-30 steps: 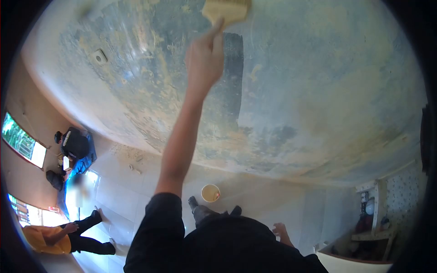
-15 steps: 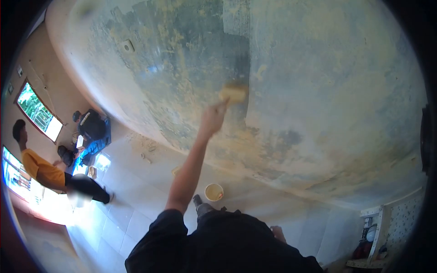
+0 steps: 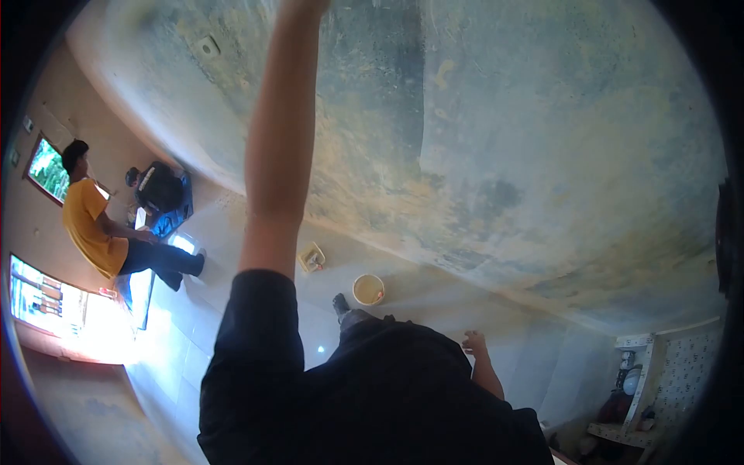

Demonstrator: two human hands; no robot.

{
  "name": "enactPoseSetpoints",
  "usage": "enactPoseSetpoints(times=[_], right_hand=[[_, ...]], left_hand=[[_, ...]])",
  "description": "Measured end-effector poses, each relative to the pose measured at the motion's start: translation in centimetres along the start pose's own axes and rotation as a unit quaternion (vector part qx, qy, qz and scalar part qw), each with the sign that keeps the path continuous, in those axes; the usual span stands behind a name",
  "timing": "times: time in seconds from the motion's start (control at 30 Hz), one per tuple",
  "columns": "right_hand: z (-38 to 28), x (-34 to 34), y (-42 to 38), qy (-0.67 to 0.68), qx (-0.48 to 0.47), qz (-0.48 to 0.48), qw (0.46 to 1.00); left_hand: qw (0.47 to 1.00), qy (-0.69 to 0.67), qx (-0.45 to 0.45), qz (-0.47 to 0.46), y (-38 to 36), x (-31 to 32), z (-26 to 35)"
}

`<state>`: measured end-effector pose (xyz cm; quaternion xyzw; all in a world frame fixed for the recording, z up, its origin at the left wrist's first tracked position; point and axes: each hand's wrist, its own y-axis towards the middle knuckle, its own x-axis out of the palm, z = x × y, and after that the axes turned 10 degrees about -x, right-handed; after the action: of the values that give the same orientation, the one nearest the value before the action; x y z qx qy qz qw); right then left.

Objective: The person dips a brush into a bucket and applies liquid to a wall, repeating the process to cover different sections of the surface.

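Observation:
My left arm reaches up along the large patchy wall (image 3: 372, 147). Only the wrist end of my left hand (image 3: 306, 6) shows at the top edge; its fingers, and anything they hold, are cut off. Lower down, my right hand (image 3: 474, 342) hangs beside my hip, fingers loosely bent and apart, with nothing seen in it. A round bucket (image 3: 368, 290) with pale yellowish contents stands on the floor by my foot. Just left of it lies a small yellow tray-like container (image 3: 311, 257) with something inside.
A person in a yellow shirt (image 3: 89, 225) stands at the left by the bright doorway. Another person in dark clothes (image 3: 159, 190) crouches near the wall on blue material. A switch plate (image 3: 208, 46) sits on the wall. Shelves (image 3: 632, 380) with items stand at the lower right.
My left hand, which held a pale wide brush-like tool against the wall, has risen to the top edge. My right hand shows more fully. The person in yellow has become more upright and shifted right.

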<state>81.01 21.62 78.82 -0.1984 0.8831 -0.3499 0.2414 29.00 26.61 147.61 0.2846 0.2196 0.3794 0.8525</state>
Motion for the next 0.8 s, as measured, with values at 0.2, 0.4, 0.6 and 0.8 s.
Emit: enactPoseSetpoints(times=[0.2,0.4,0.6,0.8], right_hand=[[15.6,-1.8,7.2,-0.359,-0.324,-0.086,0.871],[18.3,-1.0,7.5,-0.054,0.17,-0.065,0.982],[9.4,-3.6,7.9,-0.521,-0.459,-0.132,0.707],[-4.6,0.2,2.1,-0.061,-0.067,-0.03,0.995]], left_hand=[[0.996,0.001,-0.088,0.029,-8.5,3.5,-14.1],[0.97,0.043,-0.241,0.01,-20.0,5.3,-21.9],[0.893,0.175,-0.374,-0.178,-30.1,4.6,-31.2],[0.858,0.104,-0.459,-0.206,-27.9,7.6,-25.0]])
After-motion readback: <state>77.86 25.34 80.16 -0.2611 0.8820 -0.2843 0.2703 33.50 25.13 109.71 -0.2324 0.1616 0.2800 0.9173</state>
